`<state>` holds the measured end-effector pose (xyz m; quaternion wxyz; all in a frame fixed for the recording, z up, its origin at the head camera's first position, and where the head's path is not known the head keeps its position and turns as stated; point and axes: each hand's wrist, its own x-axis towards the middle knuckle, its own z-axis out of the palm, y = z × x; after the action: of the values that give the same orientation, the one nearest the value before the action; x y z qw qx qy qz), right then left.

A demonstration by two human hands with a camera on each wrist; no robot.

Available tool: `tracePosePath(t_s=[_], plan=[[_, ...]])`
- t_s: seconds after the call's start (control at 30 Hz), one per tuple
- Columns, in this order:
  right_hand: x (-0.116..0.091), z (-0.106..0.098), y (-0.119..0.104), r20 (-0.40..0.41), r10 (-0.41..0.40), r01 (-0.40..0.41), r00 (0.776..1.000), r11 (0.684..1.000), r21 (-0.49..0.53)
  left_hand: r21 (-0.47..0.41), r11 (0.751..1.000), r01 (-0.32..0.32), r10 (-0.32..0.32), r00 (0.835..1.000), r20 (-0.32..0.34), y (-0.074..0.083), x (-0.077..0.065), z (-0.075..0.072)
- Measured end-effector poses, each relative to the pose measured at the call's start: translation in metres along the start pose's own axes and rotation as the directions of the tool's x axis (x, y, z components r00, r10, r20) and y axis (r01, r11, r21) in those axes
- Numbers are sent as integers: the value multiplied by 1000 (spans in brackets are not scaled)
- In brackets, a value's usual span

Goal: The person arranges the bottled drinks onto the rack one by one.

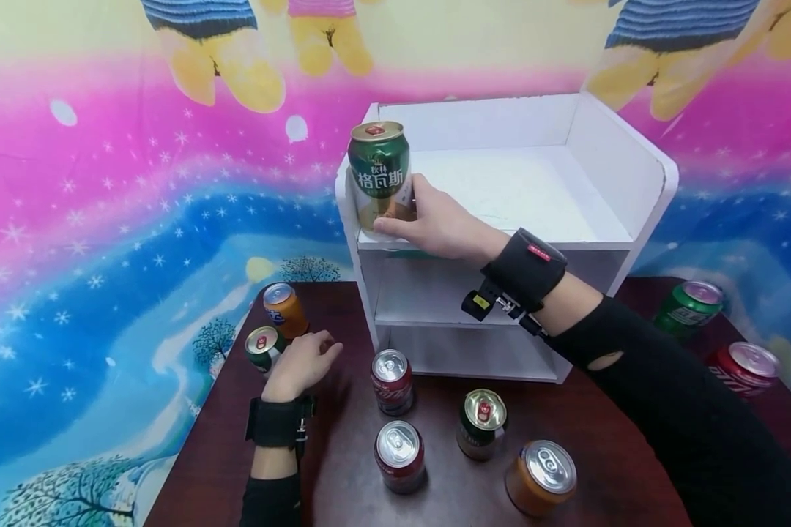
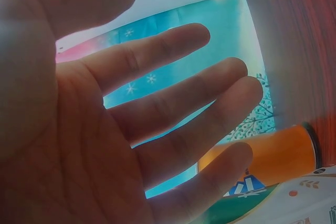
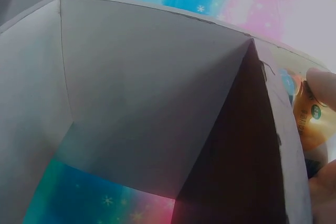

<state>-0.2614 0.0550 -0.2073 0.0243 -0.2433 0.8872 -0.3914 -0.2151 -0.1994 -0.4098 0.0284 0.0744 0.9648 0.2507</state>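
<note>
My right hand (image 1: 444, 223) grips a green-and-gold kvass can (image 1: 379, 165) at the left end of the white shelf's (image 1: 507, 187) top level. The can stands upright, thumb across its lower front, other fingers mostly hidden behind it. In the right wrist view the can's gold lower part (image 3: 311, 116) shows between thumb and fingers, just past the board's edge. My left hand (image 1: 303, 364) hovers low over the table's left side, holding nothing, fingers extended in the left wrist view. Beside it stand a dark green can (image 1: 264, 348) and an orange can (image 1: 286, 311).
Before the shelf on the dark wooden table (image 1: 343, 468) stand two red cans (image 1: 392, 384), a dark green can (image 1: 480, 428) and an orange can (image 1: 534, 487). To the right are a green can (image 1: 685, 311) and a red can (image 1: 741, 369). A patterned backdrop hangs behind.
</note>
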Motion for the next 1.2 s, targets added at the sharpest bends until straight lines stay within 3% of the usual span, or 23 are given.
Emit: tracePosePath(t_s=[0.4,0.6,0.8,1.0,1.2], plan=[[-9,-7,3,-2,26,-26,1000,1000,-13,1,1000,-20,20,1000,10,5,2,2],[-32,-18,5,-15,42,-44,999,990,-133,21,999,-43,43,999,-3,9,1,3],[-62,-32,16,-35,-143,131,989,963,-234,55,998,-31,31,1000,-1,11,0,4],[-97,-52,41,-52,-314,292,948,924,-249,45,998,-35,35,999,1,10,-1,5],[-133,-69,62,-72,-400,363,914,883,-298,36,998,-44,44,999,9,8,-3,3]])
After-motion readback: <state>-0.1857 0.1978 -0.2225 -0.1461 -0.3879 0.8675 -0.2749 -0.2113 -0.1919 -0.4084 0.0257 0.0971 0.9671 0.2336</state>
